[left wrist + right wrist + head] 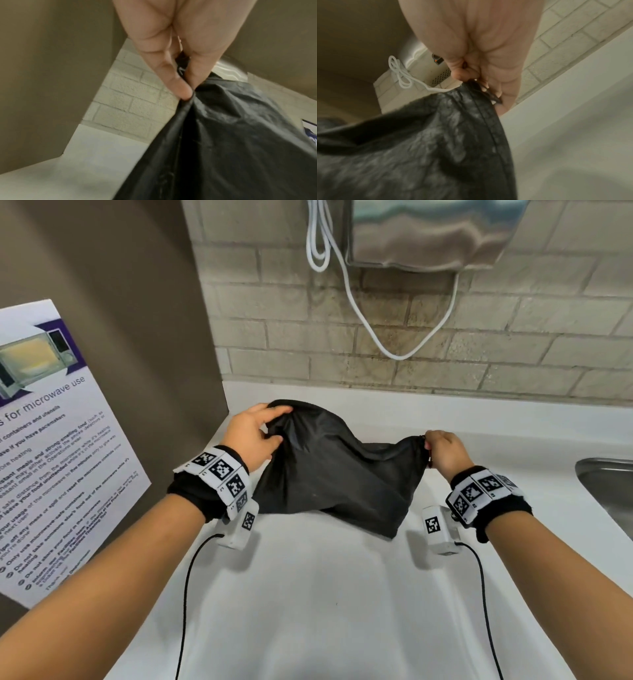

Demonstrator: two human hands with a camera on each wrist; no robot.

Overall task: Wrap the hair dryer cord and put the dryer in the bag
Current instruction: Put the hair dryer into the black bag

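A black fabric bag hangs lifted over the white counter, held between both hands. My left hand pinches its upper left edge, with thumb and fingers closed on the cloth in the left wrist view. At the upper right corner my right hand grips the gathered fabric together with a thin drawstring. The bag bulges in the middle. The hair dryer itself is not visible in any view.
A steel dispenser hangs on the brick wall, with a white cable looping below it. A brown side panel carries a microwave notice at left. A metal sink rim sits at the right edge.
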